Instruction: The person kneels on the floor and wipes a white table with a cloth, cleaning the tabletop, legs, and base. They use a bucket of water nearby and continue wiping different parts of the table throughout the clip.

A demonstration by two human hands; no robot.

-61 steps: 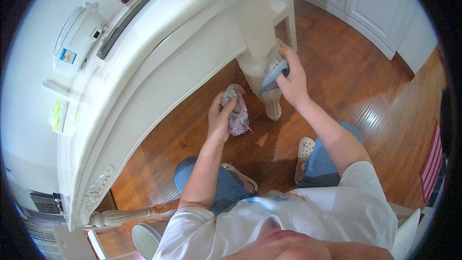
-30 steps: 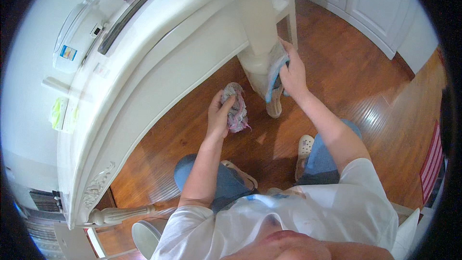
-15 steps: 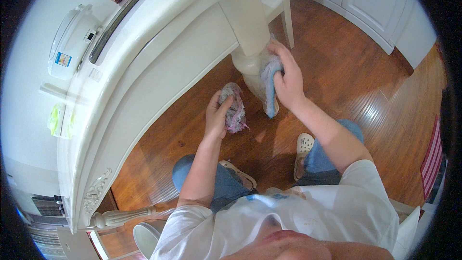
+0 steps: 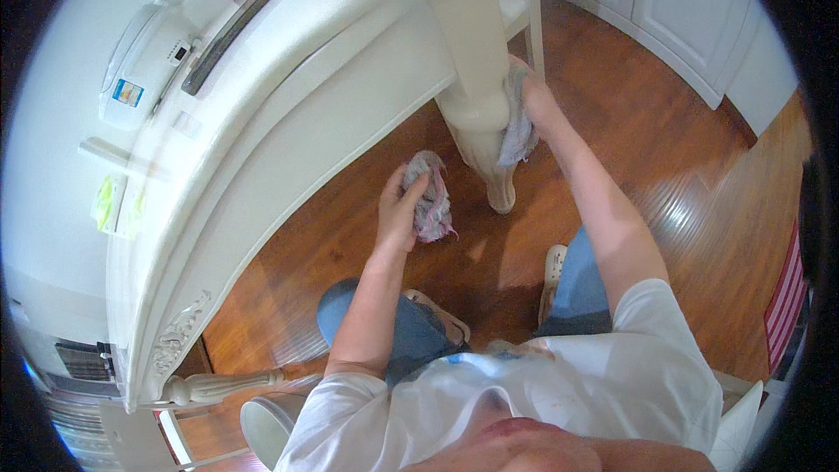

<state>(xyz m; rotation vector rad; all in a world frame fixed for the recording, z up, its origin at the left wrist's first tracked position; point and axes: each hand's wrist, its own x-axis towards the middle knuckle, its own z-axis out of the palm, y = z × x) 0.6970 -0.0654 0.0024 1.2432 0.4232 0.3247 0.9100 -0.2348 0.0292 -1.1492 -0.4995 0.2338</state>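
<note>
Over brown wood flooring (image 4: 642,114), both hands (image 4: 398,211) grasp cloths (image 4: 430,201), one against a white table leg (image 4: 478,114).

I see 1 camera on the head (image 4: 524,450), near the fingers (image 4: 394,181), above and behind them, facing down to the floor (image 4: 629,105).

Worn: white T-shirt (image 4: 607,376) at 5 o'clock, blue print (image 4: 472,359) on its front, short sleeves (image 4: 645,308) ending above the elbows; blue trousers (image 4: 581,290), legs at 4 and 7 o'clock; cream clogs (image 4: 554,267), toes perforated.
</note>
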